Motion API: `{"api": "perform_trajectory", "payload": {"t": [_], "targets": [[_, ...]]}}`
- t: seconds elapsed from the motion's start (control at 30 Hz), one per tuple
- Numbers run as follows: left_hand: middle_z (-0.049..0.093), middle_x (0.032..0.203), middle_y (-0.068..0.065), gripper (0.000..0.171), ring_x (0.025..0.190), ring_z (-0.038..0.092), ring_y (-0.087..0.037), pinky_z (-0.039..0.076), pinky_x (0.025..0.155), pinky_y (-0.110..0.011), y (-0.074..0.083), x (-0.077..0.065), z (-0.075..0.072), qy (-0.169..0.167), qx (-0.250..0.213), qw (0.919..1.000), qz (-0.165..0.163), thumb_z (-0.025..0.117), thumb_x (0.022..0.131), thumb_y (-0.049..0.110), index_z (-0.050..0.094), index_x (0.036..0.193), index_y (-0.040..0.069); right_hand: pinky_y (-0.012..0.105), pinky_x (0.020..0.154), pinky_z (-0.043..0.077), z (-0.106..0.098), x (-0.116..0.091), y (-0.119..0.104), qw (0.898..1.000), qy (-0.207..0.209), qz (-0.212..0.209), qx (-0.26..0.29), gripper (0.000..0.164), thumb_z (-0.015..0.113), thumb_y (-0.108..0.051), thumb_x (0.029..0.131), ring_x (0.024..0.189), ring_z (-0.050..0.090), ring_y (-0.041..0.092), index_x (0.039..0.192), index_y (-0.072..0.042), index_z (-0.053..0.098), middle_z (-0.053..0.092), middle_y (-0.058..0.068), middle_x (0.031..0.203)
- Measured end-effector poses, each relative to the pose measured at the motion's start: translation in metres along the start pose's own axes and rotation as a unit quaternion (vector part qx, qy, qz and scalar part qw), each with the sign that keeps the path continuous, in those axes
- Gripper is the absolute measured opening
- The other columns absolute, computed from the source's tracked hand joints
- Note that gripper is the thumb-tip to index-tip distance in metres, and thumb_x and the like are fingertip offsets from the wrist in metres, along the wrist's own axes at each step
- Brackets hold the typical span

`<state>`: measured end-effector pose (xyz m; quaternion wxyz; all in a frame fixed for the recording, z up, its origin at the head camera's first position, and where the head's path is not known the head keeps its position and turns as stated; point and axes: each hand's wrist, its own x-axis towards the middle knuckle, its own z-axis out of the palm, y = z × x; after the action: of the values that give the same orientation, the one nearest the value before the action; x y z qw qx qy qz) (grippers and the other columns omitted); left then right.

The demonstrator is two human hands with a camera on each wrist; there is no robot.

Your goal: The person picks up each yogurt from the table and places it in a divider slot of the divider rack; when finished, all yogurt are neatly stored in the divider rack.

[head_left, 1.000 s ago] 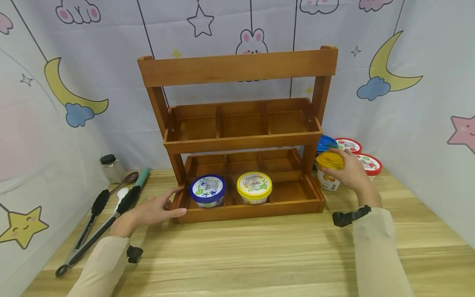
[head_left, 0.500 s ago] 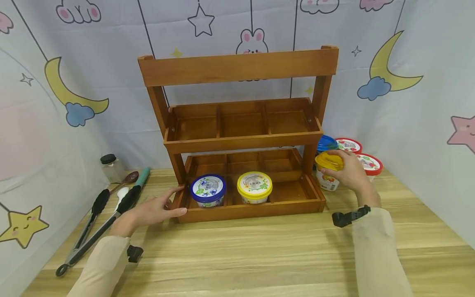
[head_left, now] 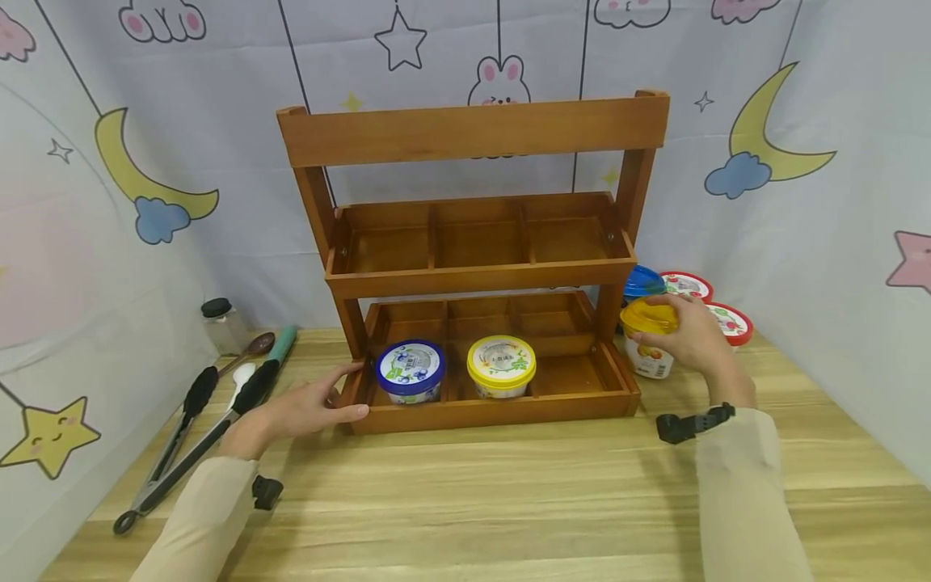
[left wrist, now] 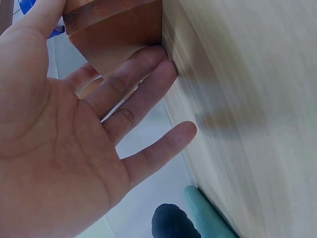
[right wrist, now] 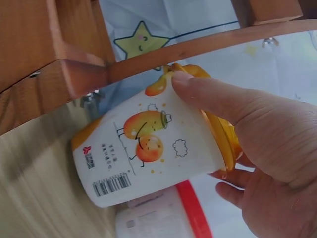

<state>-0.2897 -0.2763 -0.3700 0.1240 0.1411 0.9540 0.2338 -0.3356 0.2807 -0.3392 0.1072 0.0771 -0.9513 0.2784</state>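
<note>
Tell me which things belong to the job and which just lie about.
In the job, apparently:
wooden rack, left hand touching it
yellow-lidded cup, in right hand
blue-lidded tub
yellow-lidded tub
likely blue-lidded container, red-lidded tubs

Just lying about, apparently:
tongs
dark spoon
white utensil
black-lidded jar

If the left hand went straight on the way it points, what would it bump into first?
Most likely the end of the rack: the left hand seems to be touching that corner, though exact contact is hard to judge. Past that end sits the blue tub.
</note>
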Motion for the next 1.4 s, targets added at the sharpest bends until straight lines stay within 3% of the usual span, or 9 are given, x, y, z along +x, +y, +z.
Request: {"api": "perform_trajectory", "payload": {"t": [0.33,0.67,1.0,1.2,1.4], "targets": [[0.063,0.117,-0.015,0.091,0.105,0.062,-0.032,0.049,0.088,-0.055,0.0,0.0,0.0,0.001,-0.001,1.0,0.003,0.062,0.091,0.062,0.021,0.159,0.018,0.07,0.103,0.03,-0.013,-0.007,-0.016,1.0,-0.007,-0.021,-0.007,0.071,0.079,-0.038,0.087,0.133,0.03,0.055,0.138,0.003,0.052,0.032,0.038,0.147],[0.062,0.12,-0.017,0.092,0.109,0.061,-0.034,0.048,0.09,-0.057,0.0,-0.001,0.0,-0.001,-0.002,1.0,0.001,0.062,0.091,0.063,0.021,0.159,0.017,0.07,0.099,0.035,-0.022,-0.013,-0.035,0.999,-0.031,-0.025,-0.009,0.071,0.078,-0.041,0.087,0.13,0.035,0.051,0.14,-0.001,0.052,0.032,0.034,0.149],[0.06,0.125,-0.022,0.092,0.113,0.059,-0.039,0.047,0.092,-0.06,0.001,0.0,0.0,-0.001,-0.004,1.0,0.001,0.061,0.091,0.063,0.02,0.159,0.017,0.064,0.1,0.038,-0.03,-0.017,-0.056,0.997,-0.036,-0.073,-0.011,0.062,0.082,-0.034,0.085,0.127,0.043,0.044,0.132,-0.001,0.058,0.054,0.025,0.134],[0.061,0.121,-0.019,0.091,0.11,0.06,-0.036,0.047,0.091,-0.058,0.002,-0.001,-0.001,-0.001,-0.004,1.0,0.003,0.062,0.091,0.062,0.021,0.159,0.016,0.06,0.097,0.04,-0.03,-0.019,-0.072,0.994,-0.025,-0.102,-0.023,0.058,0.082,-0.035,0.084,0.126,0.042,0.042,0.126,-0.001,0.062,0.058,0.023,0.128],[0.06,0.124,-0.022,0.091,0.112,0.059,-0.038,0.047,0.091,-0.06,0.002,-0.001,0.0,-0.001,-0.003,1.0,0.002,0.061,0.092,0.062,0.021,0.159,0.017,0.053,0.087,0.048,-0.023,-0.017,-0.083,0.993,-0.029,-0.11,-0.016,0.058,0.08,-0.04,0.085,0.112,0.05,0.036,0.124,-0.002,0.062,0.058,0.019,0.122]]}}
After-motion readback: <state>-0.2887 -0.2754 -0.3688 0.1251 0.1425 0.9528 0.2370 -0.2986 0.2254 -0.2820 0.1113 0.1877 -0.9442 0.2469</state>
